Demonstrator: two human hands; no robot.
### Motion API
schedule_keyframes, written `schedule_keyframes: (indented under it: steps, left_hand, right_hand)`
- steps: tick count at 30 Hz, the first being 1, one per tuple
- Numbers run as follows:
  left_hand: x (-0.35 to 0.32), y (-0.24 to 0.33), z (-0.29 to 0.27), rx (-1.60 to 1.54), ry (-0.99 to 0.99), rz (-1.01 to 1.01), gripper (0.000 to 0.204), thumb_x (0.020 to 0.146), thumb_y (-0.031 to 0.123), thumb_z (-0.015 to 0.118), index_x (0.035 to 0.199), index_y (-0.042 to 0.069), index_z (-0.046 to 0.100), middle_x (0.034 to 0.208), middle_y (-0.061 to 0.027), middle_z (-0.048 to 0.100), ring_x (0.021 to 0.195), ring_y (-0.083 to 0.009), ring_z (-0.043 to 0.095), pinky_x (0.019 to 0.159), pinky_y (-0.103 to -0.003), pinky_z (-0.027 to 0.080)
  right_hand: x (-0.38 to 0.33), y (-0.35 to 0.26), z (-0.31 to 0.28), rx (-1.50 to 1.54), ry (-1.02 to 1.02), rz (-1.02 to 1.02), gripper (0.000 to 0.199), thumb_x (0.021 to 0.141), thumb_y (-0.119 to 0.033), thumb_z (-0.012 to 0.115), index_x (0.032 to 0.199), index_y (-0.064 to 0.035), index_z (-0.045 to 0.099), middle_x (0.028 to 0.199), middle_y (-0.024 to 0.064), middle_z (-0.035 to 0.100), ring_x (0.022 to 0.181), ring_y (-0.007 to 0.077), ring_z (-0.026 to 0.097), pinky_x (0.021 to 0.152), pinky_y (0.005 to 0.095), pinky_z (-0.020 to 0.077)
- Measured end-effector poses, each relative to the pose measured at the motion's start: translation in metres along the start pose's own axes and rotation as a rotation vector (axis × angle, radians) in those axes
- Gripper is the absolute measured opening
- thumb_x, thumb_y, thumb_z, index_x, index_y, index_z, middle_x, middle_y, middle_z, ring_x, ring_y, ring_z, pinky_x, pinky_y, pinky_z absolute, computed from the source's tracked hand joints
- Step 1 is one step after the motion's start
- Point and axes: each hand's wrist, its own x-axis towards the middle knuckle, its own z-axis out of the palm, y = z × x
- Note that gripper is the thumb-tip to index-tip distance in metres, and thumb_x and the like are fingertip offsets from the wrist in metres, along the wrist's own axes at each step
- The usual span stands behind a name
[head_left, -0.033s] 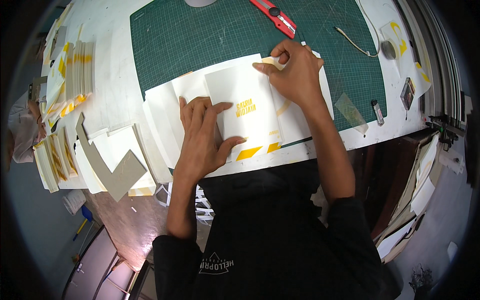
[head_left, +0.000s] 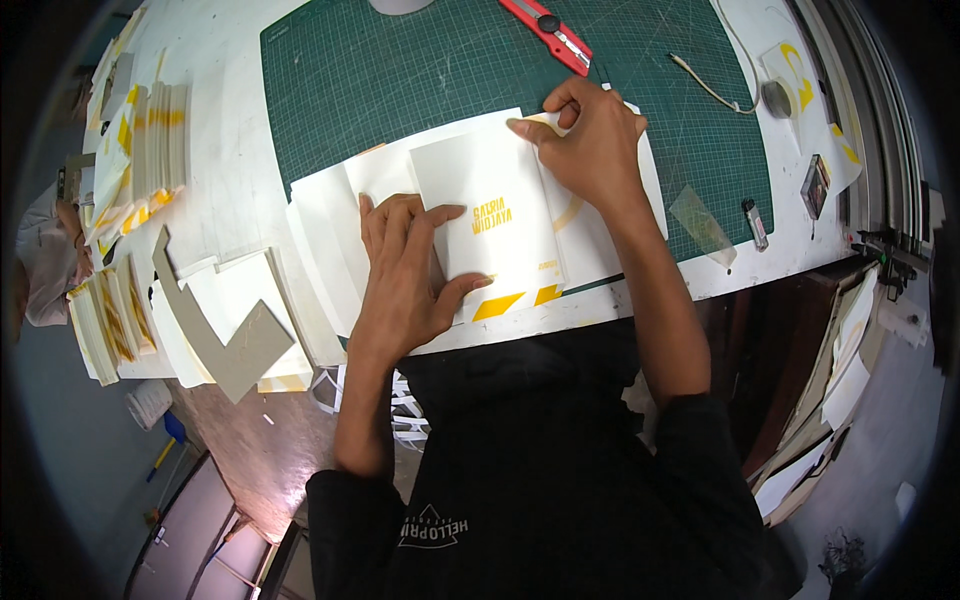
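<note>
Left hand (head_left: 405, 275) lies spread flat, pinning white booklet (head_left: 490, 225) on green cutting mat (head_left: 400, 80). Right hand (head_left: 590, 140) pinches its 12 o'clock edge (possibly a flap). Nothing visibly shifted; work unchanged.

A white booklet cover with yellow print (head_left: 497, 225) lies on the green cutting mat (head_left: 400, 80). The left hand (head_left: 405, 275) presses flat at its seven o'clock edge; the right hand (head_left: 590, 145) pinches its one o'clock corner. A red utility knife (head_left: 548, 32) lies at twelve o'clock.
</note>
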Motion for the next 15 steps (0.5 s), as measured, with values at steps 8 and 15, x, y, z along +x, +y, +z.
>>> schedule_keyframes:
  steps: [8,15]
  left_hand:
    - [0.005,0.001,-0.002,0.003,-0.05,-0.024,0.077,0.072,0.022,0.096,0.138,0.01,0.058,0.133,-0.0188,0.049,0.141,-0.0421,0.041,0.132,-0.062,0.004]
    - [-0.001,0.0,-0.003,-0.021,-0.031,-0.051,0.076,0.072,0.021,0.096,0.137,0.011,0.059,0.132,-0.0187,0.048,0.139,-0.042,0.042,0.132,-0.062,0.005]
  right_hand:
    - [0.001,0.006,0.0,-0.048,0.06,-0.052,0.034,0.082,-0.031,0.093,0.098,-0.007,0.074,0.075,0.0014,0.066,0.072,0.0153,0.062,0.084,0.0445,0.0419]
    - [-0.067,0.072,-0.092,-0.083,0.186,0.004,0.046,0.085,-0.036,0.089,0.111,-0.0019,0.072,0.107,0.0166,0.071,0.104,0.0335,0.066,0.093,0.0493,0.0506]
